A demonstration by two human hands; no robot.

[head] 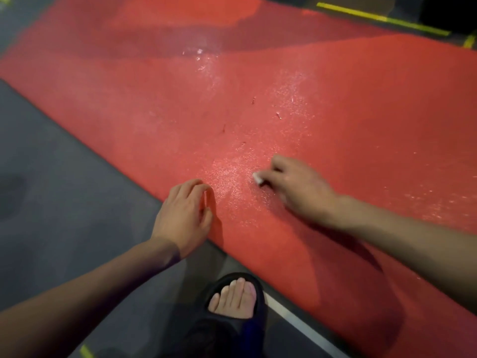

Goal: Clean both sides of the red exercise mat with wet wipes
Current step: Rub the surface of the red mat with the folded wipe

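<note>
Mat: your red exercise mat [335, 104] lies flat on the dark floor [51, 164], running from the near right to the far left; its near long edge passes just in front of your slippered foot [235, 301].
Right hand: your right hand [296, 187] rests on the mat near that edge, and its grip is clenched round a small white wad, the wet wipe [257, 178], of which only a tip shows past your fingers.
Left hand: your left hand [184, 218] sits at the near edge of the mat with the fingertips on the red surface; the grip is released, fingers loosely bent and holding nothing.
Surface: a wet sheen glints across the middle of the mat, and a few dark specks [278, 115] lie beyond your right hand.
Hedge: the picture is soft, so I cannot tell whether those specks are dirt or nicks in the mat.
Progress: judging by the sheen, this side is part wiped; the far end looks duller.
Risk, wipe: bunched so small, it covers little and may leave unwiped strips between passes.
Risk, mat: if your left hand lifts, a firm stroke could drag or ruck the mat across the floor.
Risk, footing: a damp mat by a loose slipper invites a slide when you shift along.
Risk, flip: turning a wet face onto the floor could pick up grit.
</note>
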